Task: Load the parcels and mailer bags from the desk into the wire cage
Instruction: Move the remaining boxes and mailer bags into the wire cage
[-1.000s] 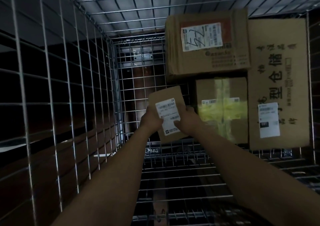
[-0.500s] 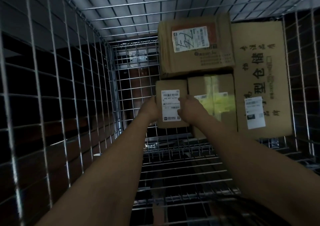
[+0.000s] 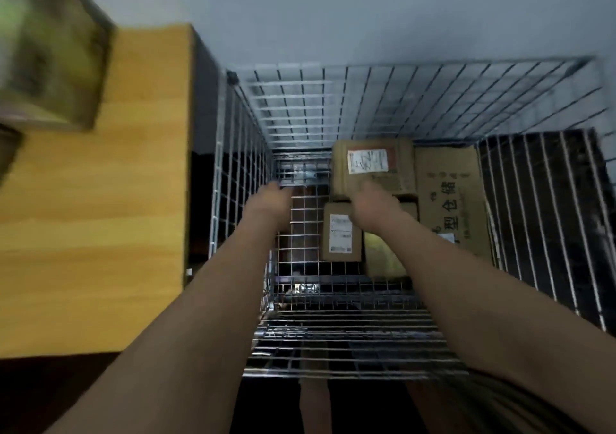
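Reaching into the wire cage (image 3: 333, 100), both hands (image 3: 271, 200) look empty; the small parcel (image 3: 341, 232) lies on its floor, while a blurred parcel (image 3: 50, 67) waits on the surface (image 3: 100, 217), nearer the left hand.

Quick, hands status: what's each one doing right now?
Left hand: empty, above the cage floor; blurred, cannot tell if open.
Right hand: holding nothing, apart from the small labelled parcel lying in the wire cage; finger pose unclear.
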